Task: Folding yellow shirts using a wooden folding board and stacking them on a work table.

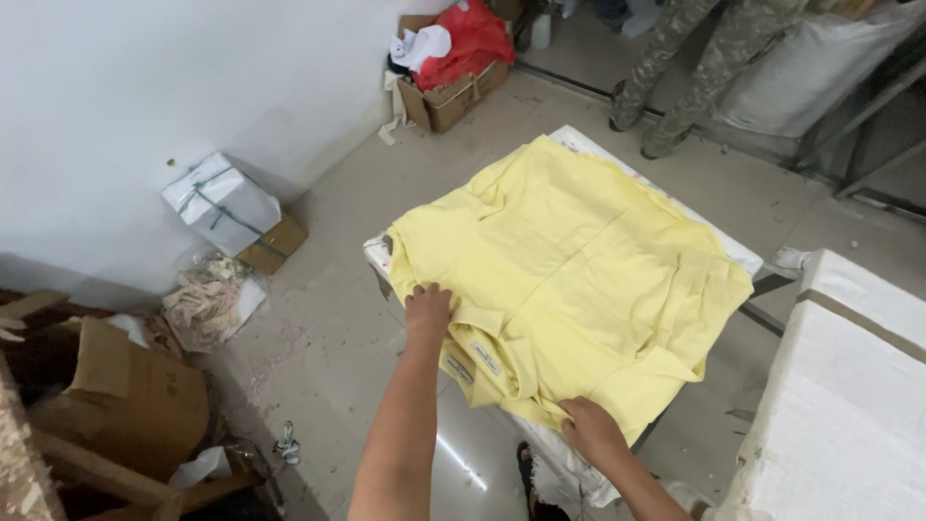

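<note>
Matt, soft yellow cloth shirt [569, 280] lies above glossy floor tiles [333, 318], beside a rough cardboard box [453, 96].

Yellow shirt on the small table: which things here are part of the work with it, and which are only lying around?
In use:
- yellow shirt
- left hand and right hand, both gripping its near edge
- small white table under it

Lying about:
- tied white bundle
- cardboard box with red bag
- rag pile
</note>
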